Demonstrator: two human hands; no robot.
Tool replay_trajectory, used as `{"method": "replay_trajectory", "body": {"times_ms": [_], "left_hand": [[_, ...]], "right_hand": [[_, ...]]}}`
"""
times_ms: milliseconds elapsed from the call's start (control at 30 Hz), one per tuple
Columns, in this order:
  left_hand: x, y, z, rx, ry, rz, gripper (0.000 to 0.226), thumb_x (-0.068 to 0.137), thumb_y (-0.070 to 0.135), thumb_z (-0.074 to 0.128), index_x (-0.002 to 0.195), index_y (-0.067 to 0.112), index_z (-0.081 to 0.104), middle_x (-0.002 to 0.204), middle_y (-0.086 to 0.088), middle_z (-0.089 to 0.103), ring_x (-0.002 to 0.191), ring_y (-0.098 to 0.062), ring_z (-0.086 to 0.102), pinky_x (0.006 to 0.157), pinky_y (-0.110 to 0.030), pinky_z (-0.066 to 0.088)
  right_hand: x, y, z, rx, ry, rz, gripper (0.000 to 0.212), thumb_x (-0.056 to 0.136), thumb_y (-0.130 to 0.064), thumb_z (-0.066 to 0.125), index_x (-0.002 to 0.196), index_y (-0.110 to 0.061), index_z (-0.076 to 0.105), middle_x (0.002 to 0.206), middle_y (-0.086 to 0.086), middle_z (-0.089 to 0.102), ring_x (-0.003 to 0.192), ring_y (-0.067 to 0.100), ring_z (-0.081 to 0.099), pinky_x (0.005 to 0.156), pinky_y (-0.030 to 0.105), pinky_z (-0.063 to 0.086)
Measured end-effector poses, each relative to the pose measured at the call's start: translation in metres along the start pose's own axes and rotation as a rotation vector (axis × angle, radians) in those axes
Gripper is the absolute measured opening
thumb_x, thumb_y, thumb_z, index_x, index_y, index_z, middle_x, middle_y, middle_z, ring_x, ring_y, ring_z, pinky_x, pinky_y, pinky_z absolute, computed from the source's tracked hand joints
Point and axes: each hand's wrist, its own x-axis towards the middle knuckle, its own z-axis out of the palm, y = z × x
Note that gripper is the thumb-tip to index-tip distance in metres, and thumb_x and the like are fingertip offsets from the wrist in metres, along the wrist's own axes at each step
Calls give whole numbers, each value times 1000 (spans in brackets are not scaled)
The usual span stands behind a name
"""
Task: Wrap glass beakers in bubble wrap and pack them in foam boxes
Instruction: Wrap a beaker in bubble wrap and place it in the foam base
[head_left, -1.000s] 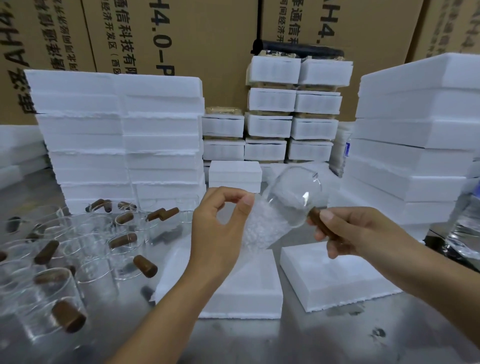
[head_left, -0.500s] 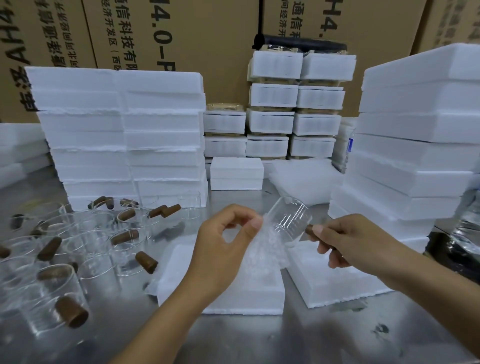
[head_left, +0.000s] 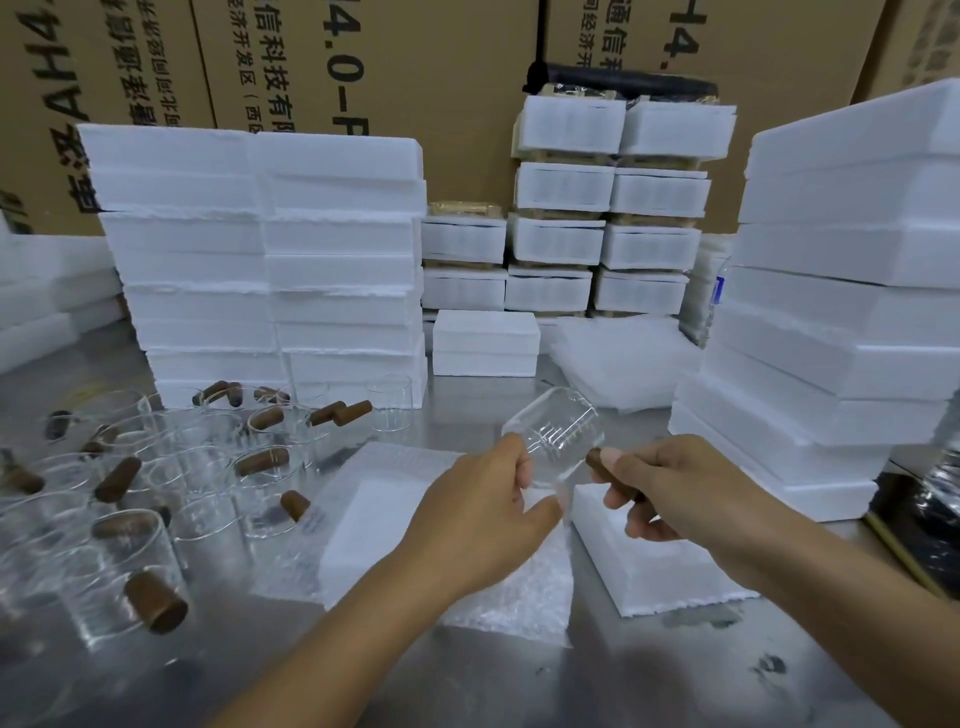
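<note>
A clear beaker (head_left: 556, 434) is held in the air over the middle of the tabletop (head_left: 519, 686), tilted, with its open mouth turned up and away from the person. The left hand (head_left: 483, 514) grips its near left side, forefinger curled over the top and thumb pressed in from below. The right hand (head_left: 670, 488) has its fingers curled round the brown handle (head_left: 600, 466) that sticks out of the beaker's right side, thumb laid along it. Under the left wrist a sheet of bubble wrap (head_left: 519, 592) lies on the tabletop, partly over the edge of a foam slab (head_left: 363, 519); whether the left hand also has hold of the sheet cannot be told. A second slab (head_left: 649, 566) lies just to the right, below the right hand. To the left stands a crowd of other beakers (head_left: 130, 493), each with a brown handle, some upright and some on their sides. Behind them rises a tall double stack of foam boxes (head_left: 260, 260), and another stack (head_left: 841, 291) stands on the right. At the back, smaller wrapped boxes (head_left: 613, 208) are piled in columns, with a pile of more bubble wrap (head_left: 623, 358) in front of them. Brown cartons (head_left: 415, 67) with printed lettering fill the background.
</note>
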Motion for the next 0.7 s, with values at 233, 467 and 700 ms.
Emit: {"method": "replay_trajectory", "body": {"times_ms": [233, 467, 700], "left_hand": [[7, 3, 0, -65, -28, -162, 25, 78, 16, 55, 69, 26, 33, 65, 5, 46, 59, -19, 44, 57, -28, 36], [15, 6, -14, -507, 194, -307, 24, 84, 3, 51, 73, 18, 36, 63, 0, 62, 61, -11, 55, 52, -16, 37], [14, 20, -26, -560, 236, -108, 22, 89, 2, 51, 78, 20, 43, 70, -10, 61, 63, -8, 53, 51, -11, 39]], "right_hand": [[-8, 1, 4, 64, 61, -8, 28, 93, -30, 56, 78, -11, 70, 62, -3, 63, 39, 6, 50, 51, 20, 48], [-19, 4, 3, -48, 95, -74, 27, 94, -33, 53, 79, -17, 69, 68, -4, 63, 38, 3, 48, 54, 21, 41], [-18, 0, 3, -500, 177, -345, 37, 92, -36, 53, 78, -4, 64, 57, -2, 45, 49, 9, 37, 53, 13, 35]]}}
